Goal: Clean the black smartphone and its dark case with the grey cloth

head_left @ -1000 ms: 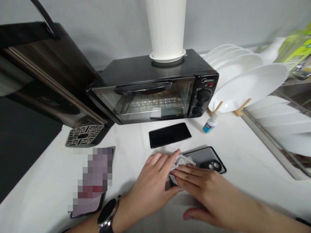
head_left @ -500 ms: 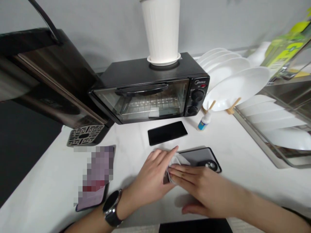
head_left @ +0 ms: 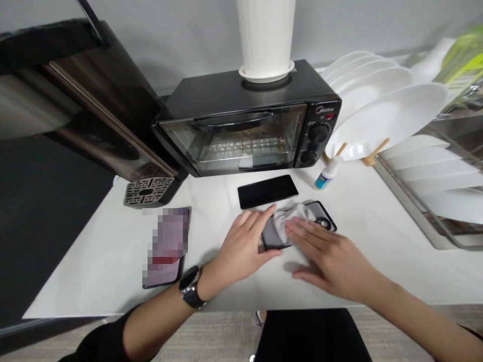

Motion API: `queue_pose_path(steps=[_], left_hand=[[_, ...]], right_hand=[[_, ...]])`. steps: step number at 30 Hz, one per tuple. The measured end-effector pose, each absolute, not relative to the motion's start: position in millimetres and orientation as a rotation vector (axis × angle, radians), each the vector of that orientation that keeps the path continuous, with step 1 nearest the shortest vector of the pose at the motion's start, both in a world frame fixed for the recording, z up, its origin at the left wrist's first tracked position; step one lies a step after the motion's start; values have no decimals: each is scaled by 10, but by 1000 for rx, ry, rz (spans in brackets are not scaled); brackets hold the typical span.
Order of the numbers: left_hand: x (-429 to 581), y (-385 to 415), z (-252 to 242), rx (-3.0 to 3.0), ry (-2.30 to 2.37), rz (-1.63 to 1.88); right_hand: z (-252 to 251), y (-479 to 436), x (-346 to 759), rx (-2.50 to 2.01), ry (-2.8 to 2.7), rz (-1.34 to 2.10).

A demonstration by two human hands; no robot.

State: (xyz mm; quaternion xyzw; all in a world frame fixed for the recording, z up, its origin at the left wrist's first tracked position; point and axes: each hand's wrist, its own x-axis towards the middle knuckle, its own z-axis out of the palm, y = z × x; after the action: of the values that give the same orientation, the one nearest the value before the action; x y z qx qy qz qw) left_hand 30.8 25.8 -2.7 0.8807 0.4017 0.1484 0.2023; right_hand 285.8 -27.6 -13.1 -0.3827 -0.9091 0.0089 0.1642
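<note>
A grey phone case or phone [head_left: 270,236] with a round black camera ring lies back up on the white counter. My left hand [head_left: 247,241] grips its left end, fingers along the far edge and thumb at the near edge; a dark watch is on that wrist. A crumpled light grey cloth [head_left: 283,223] lies over the phone's back. My right hand [head_left: 324,254] presses the cloth down with fingers stretched and together, thumb apart. Just beyond lies a black phone [head_left: 267,192], screen up. To the left is another phone [head_left: 171,241], its screen partly pixelated.
Behind the phones stands a black toaster oven [head_left: 247,120] with a white pot [head_left: 267,40] on top. A small white bottle [head_left: 326,173] is right of the black phone. White plates [head_left: 392,115] stand in a wooden rack. A dark machine with a drip tray [head_left: 149,191] is at left.
My right hand and the cloth have slid right along the phone's back, away from my left hand, baring its left end. The whole view has shifted, showing more floor.
</note>
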Motion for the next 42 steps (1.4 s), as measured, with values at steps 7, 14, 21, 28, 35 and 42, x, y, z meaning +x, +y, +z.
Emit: queue_pose_path(steps=[7, 14, 21, 28, 35, 42], left_hand=[[300, 283, -27, 2515, 1202, 382], [339, 239, 20, 2561, 1237, 309], [308, 202, 42, 2626, 1207, 258], [327, 208, 23, 2633, 1148, 296], [284, 239, 22, 2638, 1149, 293], [316, 214, 29, 2666, 1126, 269]], right_hand=[[-175, -260, 2519, -1162, -2476, 161], [-215, -420, 2673, -1535, -2273, -107], [-184, -409, 2366, -1288, -2430, 190], [-172, -413, 2522, -1669, -2222, -78], [-137, -447, 2288, -1460, -2354, 171], [-145, -513, 2385, -1574, -2275, 96]])
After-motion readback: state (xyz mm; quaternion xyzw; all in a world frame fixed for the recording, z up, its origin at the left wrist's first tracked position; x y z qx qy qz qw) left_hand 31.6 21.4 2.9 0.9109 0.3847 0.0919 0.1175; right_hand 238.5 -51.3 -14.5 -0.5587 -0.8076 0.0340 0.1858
